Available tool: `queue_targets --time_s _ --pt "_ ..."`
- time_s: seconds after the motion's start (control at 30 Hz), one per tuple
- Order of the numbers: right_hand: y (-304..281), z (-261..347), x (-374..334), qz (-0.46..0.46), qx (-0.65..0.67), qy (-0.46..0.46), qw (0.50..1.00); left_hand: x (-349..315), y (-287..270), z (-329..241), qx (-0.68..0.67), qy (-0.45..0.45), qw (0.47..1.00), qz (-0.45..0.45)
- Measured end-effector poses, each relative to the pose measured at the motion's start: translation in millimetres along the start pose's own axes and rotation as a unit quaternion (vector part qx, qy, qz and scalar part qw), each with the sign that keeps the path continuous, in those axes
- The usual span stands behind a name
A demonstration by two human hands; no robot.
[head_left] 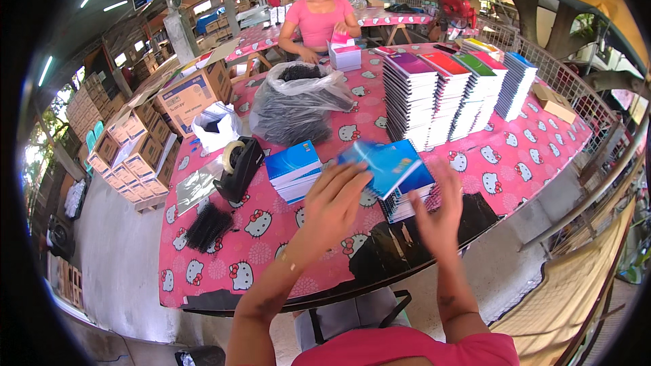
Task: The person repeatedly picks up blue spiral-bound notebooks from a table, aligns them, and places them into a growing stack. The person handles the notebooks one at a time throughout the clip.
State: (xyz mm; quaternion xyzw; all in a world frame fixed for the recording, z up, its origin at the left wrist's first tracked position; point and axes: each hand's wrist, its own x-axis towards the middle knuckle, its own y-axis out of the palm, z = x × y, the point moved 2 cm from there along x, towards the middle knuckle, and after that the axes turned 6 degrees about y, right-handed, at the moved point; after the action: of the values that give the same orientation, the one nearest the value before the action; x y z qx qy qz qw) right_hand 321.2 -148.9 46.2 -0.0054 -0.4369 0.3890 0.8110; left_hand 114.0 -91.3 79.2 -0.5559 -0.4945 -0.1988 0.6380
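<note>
Far left, cardboard boxes (139, 152) stacked beside the table, too many and too bent by the lens to count; one larger open carton (193, 91) sits at the table's far corner. On the pink patterned tablecloth (224, 264): one loose bundle of black spiral bindings (208, 226), one black tape dispenser (239, 166), one white plastic bag (215, 125), one big clear bag (298, 105) full of dark bindings. One short stack of blue-covered notebooks (293, 171) lies just left of the hands. Left hand (333, 200), fingers bent, pinches the near edge of a single blue notebook (383, 163), lifted and tilted above a low pile of notebooks (407, 200). Right hand (437, 213) is spread, palm flat, beside that pile; contact cannot be told. Beyond, five tall stacks of spiral notebooks (451, 95), tops purple, red, green, striped, blue. Across the table, one person in a pink top (317, 20) handles a small stack (346, 56).
</note>
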Motion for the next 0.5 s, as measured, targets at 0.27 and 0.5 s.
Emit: queue_targets --time_s 0.27,0.5 --pt "3.9 -92.5 18.2 0.206 0.14 0.137 0.959 -15.8 111.0 65.1 -0.207 0.057 0.972 0.099" --pt "-8.1 -91.5 14.8 0.202 0.138 0.144 0.959 -13.9 93.4 67.3 -0.103 0.063 0.988 0.101"
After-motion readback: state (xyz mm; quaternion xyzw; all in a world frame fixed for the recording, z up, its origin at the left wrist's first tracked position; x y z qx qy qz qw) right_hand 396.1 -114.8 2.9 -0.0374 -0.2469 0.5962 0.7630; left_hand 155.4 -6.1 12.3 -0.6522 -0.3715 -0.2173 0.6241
